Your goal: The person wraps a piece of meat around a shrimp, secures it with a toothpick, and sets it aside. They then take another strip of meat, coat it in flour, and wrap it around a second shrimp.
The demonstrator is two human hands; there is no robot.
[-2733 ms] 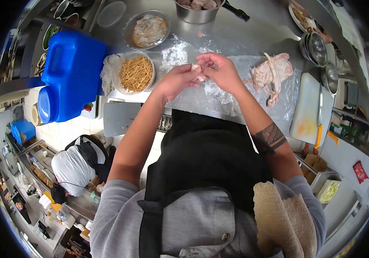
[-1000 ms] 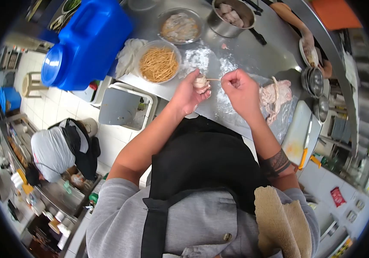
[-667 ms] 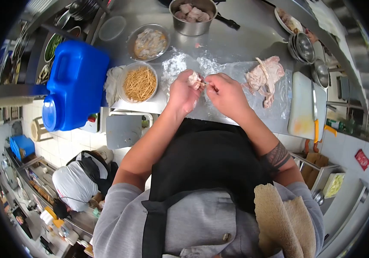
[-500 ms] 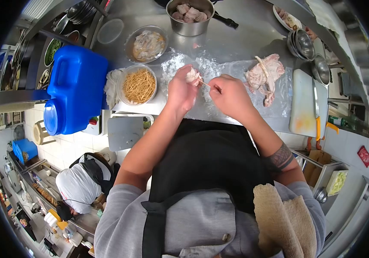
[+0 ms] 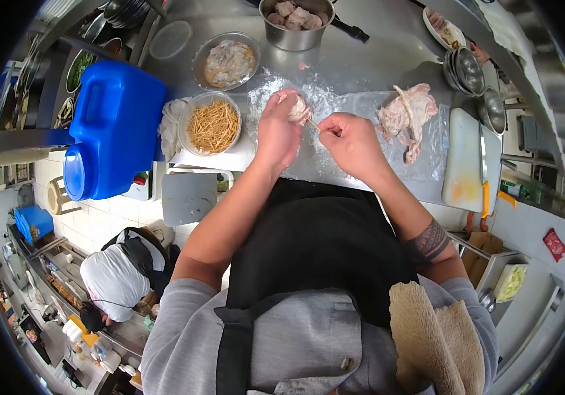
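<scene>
In my left hand (image 5: 278, 131) sits a small bundle of pale raw meat (image 5: 299, 110), with the fingers curled around it. My right hand (image 5: 348, 139) pinches the outer end of a toothpick (image 5: 313, 124), whose other end meets the bundle. Whether its tip is inside the meat is hidden. Both hands are over the steel table's floury patch (image 5: 320, 99). To the left stands a round tub of toothpicks (image 5: 214, 128). Right of my hands, a larger piece of raw, skin-like meat (image 5: 409, 115) lies on a clear plastic sheet (image 5: 437, 148).
Behind the hands are a bowl of wet, pale filling (image 5: 228, 60) and a pot of meat bundles (image 5: 295, 29). A blue jug (image 5: 114, 131) stands left; a cutting board (image 5: 461, 164) with a knife (image 5: 484, 161) lies right. Another person (image 5: 121, 273) bends over at lower left.
The bundle has turned slightly in my left hand. My right hand has shifted a little, still pinching the toothpick. The whole view has moved slightly.
</scene>
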